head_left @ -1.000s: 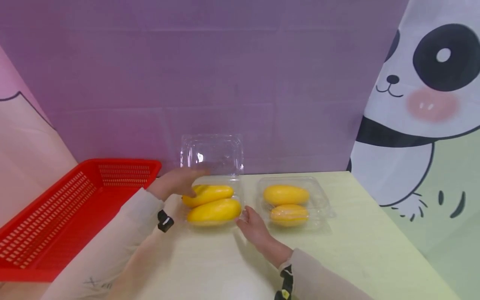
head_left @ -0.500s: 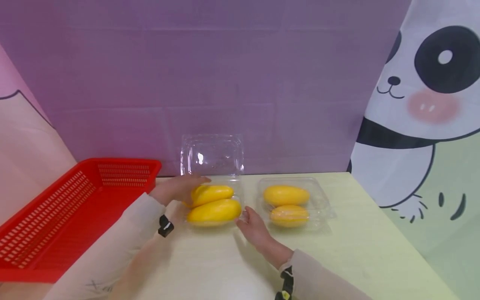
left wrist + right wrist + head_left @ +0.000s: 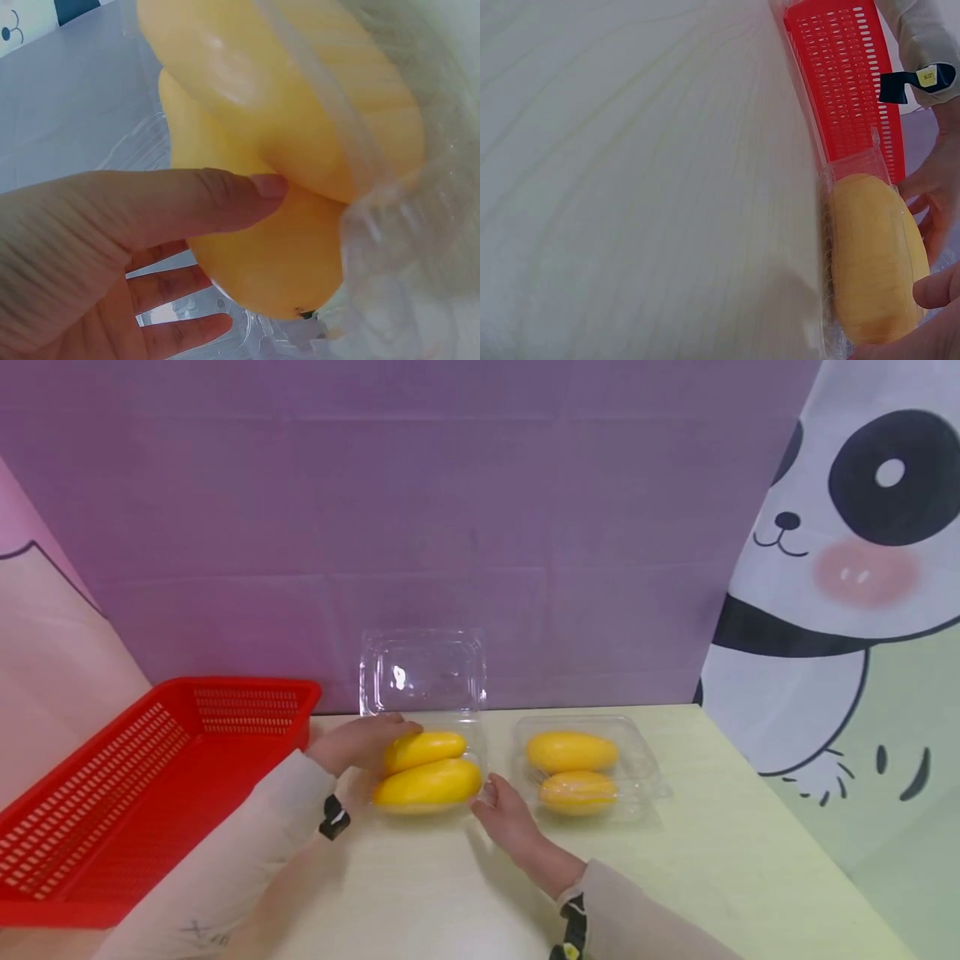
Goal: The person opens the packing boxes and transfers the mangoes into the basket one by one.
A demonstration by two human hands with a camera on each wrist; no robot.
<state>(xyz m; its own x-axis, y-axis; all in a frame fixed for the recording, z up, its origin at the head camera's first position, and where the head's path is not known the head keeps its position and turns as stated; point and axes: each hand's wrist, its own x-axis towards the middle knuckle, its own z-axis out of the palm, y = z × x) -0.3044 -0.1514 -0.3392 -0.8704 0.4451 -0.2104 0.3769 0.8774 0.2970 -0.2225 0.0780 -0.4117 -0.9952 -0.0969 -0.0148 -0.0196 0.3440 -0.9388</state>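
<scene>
My left hand (image 3: 356, 743) is at the left end of the far yellow mango (image 3: 429, 748) in an open clear plastic clamshell box (image 3: 441, 714). In the left wrist view, its thumb (image 3: 217, 199) lies across this mango, with the other fingers stretched on the far side. A nearer mango (image 3: 427, 787) lies beside it in the same box. At the box's right wall, my right hand (image 3: 513, 818) pinches the edge by the near mango's end, partly out of the right wrist view. The box's lid (image 3: 427, 672) stands raised at the back.
Another clear box (image 3: 645, 752) holding two mangoes (image 3: 572, 752) sits to the right. A red slotted basket (image 3: 251, 714) stands on the left. Behind the pale table (image 3: 420, 885) rises a purple backdrop (image 3: 450, 527), with a panda picture (image 3: 840, 552) on the right.
My left hand has come in closer around the far mango's left end, now covering that end. The right hand has stayed at the box's edge.
</scene>
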